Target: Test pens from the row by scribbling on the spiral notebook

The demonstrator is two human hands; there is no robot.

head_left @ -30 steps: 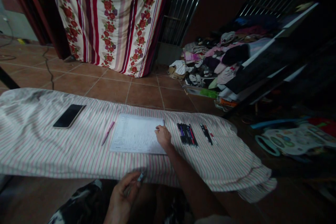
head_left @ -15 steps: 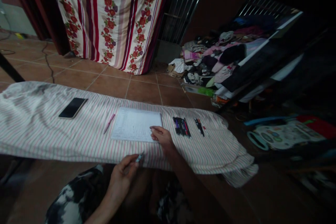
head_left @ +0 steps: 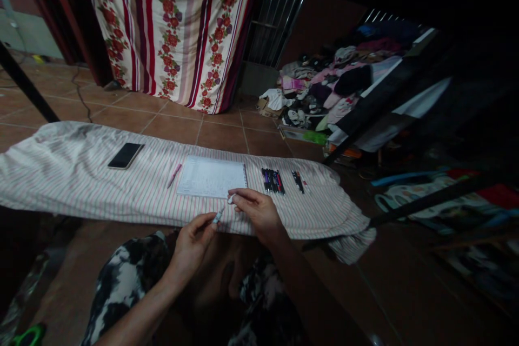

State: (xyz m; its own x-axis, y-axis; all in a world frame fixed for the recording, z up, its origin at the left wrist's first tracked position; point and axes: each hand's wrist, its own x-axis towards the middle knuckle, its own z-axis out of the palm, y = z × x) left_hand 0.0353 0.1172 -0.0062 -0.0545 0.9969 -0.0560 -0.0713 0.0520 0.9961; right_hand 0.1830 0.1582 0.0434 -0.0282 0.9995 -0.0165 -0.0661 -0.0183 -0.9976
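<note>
My left hand (head_left: 191, 244) is closed around a small pale blue and white pen-like tube (head_left: 217, 217), its narrow tip pointing up and away from me. Close beside it, my right hand (head_left: 261, 215) pinches a small whitish piece, perhaps a cap (head_left: 231, 199); the two pieces are apart. Both hands are over the near edge of the cloth-covered surface. Just beyond them lies an open spiral notebook (head_left: 211, 175) with faint writing on its page. A pink pen (head_left: 174, 175) lies left of the notebook.
Right of the notebook lie a row of several pens (head_left: 273, 181) and a smaller group of dark pens (head_left: 298, 181). A phone (head_left: 125, 155) rests at the left on the striped cloth (head_left: 101, 189). Behind are a floral curtain (head_left: 170, 32) and a heap of clothes (head_left: 324, 86).
My right hand has moved off the notebook page toward my left hand, and a small whitish piece now shows in its fingers. The view has shifted slightly.
</note>
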